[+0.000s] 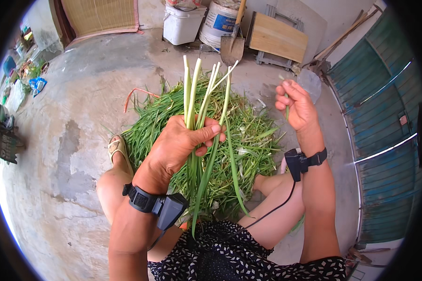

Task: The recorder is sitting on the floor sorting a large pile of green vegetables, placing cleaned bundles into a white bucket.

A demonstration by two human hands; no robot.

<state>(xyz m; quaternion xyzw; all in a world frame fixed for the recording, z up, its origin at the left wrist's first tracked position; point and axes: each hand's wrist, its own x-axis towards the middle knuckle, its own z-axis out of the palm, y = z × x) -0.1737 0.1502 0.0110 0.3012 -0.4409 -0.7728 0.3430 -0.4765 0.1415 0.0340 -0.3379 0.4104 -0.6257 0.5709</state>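
My left hand (193,137) is closed around a small bunch of long green stalks (195,87), which look like garlic chives. Their pale ends point up and away from me, and the green leaves hang down towards my lap. One stalk on the right sits between thumb and fingers, apart from the others. Raised off to the right, my right hand (293,100) pinches a thin strip of green leaf. Beneath both hands a large heap of green stalks and leaves (253,147) covers the floor between my legs, with longer stalks lying together on its left side.
Beyond the heap stand a white square bucket (183,26), a round bucket (214,21), a shovel (232,49) and a folded wooden-topped table (279,37). A green metal door (379,140) is on the right. Bags and clutter lie far left, near a blue packet (37,85).
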